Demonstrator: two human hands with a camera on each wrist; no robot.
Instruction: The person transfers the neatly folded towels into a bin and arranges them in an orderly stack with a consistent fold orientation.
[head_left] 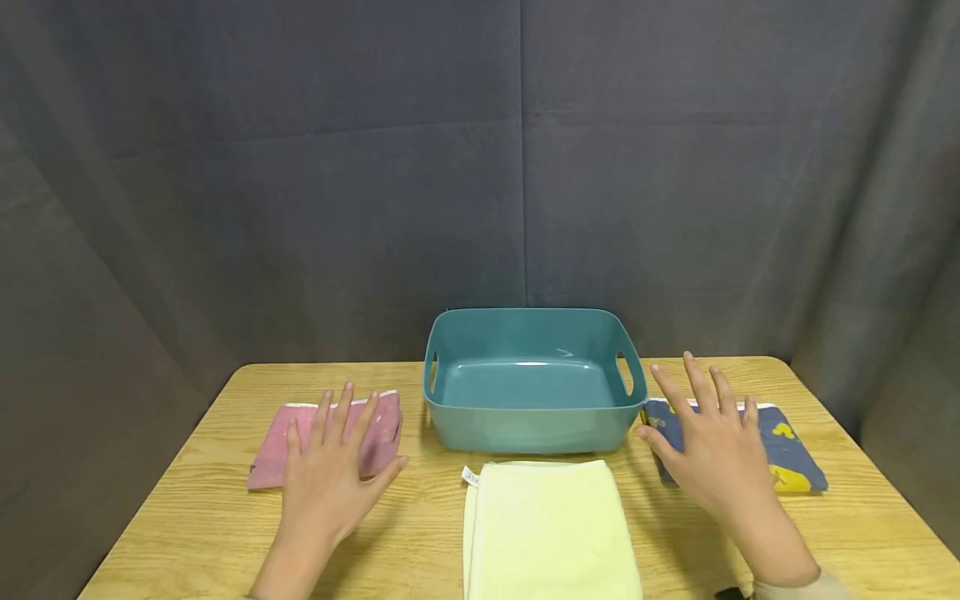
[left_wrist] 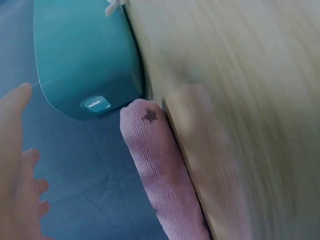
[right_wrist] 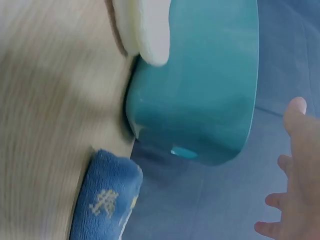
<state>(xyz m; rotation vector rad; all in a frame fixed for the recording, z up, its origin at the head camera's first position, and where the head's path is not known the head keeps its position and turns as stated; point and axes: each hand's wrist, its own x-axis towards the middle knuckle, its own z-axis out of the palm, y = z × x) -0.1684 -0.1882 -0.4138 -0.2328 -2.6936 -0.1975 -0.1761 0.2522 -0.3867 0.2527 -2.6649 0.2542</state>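
Observation:
My left hand [head_left: 326, 479], fingers spread, hovers over a folded pink towel [head_left: 384, 425] and holds nothing. In the left wrist view the pink towel [left_wrist: 155, 165] shows a dark star and lies apart from the hand [left_wrist: 17, 175]. On the other side, my right hand [head_left: 716, 454] is spread above a folded blue towel with yellow patterns [head_left: 791, 442], its fingers straight. A teal basin [head_left: 536, 429] with handle holes stands between the two hands, nothing inside it. Before the basin lies a folded pale yellow towel [head_left: 555, 529] with a white tag at its corner.
Everything lies on a light wooden table [head_left: 427, 533]. A dark grey curtain [head_left: 337, 167] hangs behind the table and along its sides. The basin stands close to the table's back edge.

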